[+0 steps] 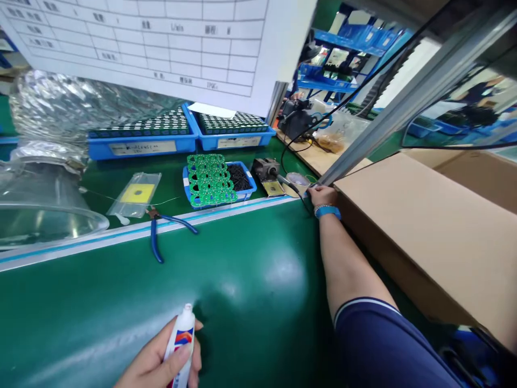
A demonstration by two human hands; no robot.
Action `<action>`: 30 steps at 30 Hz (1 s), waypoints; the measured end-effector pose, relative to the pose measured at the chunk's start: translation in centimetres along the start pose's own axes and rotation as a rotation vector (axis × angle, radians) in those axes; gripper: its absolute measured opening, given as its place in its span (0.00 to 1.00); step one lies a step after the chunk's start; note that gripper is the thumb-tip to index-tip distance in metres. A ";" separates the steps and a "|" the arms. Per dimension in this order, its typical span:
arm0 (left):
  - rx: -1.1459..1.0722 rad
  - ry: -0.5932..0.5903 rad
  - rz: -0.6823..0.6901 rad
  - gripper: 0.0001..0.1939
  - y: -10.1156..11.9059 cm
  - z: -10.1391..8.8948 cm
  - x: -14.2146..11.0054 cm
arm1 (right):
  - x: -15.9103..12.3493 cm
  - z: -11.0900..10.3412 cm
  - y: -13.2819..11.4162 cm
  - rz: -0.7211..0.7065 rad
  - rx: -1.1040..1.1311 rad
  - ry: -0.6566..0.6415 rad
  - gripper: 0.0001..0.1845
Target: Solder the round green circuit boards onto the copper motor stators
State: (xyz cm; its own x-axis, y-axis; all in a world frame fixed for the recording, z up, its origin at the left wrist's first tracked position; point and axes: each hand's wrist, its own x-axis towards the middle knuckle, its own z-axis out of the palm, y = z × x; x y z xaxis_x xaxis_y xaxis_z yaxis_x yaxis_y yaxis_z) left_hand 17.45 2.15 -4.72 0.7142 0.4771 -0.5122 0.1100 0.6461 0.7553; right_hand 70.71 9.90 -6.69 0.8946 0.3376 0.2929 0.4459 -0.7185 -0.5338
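Note:
My left hand (161, 361) is at the bottom of the view, fingers wrapped round a white tube (181, 339) with a red and blue label and a small nozzle pointing up. It hovers over the green belt (250, 280). My right arm stretches far forward; my right hand (322, 194), with a blue wristband, is closed at the far edge of the belt beside the soldering iron stand (269, 173) and a black cable. What its fingers grip is hidden.
A large cardboard box (428, 231) lies along the right. Blue pliers (161, 229), a plastic bag with a yellow pad (136, 193), a blue tray of green circuit boards (214, 180) and two blue trays of cells (141, 137) sit beyond the belt. A clear dome (40, 210) stands left.

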 end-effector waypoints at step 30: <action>-0.083 0.607 0.609 0.20 -0.7 -8.5 -12.9 | -37.3 2.7 -31.9 -0.936 0.368 -0.716 0.07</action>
State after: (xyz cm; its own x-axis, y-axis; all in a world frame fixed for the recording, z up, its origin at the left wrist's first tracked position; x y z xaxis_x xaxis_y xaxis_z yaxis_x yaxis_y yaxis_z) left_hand 2.29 0.63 -2.18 0.1364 0.9750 -0.1754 -0.2395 0.2042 0.9492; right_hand 23.14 21.89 -2.74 -0.0108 0.9697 0.2441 0.8015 0.1543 -0.5777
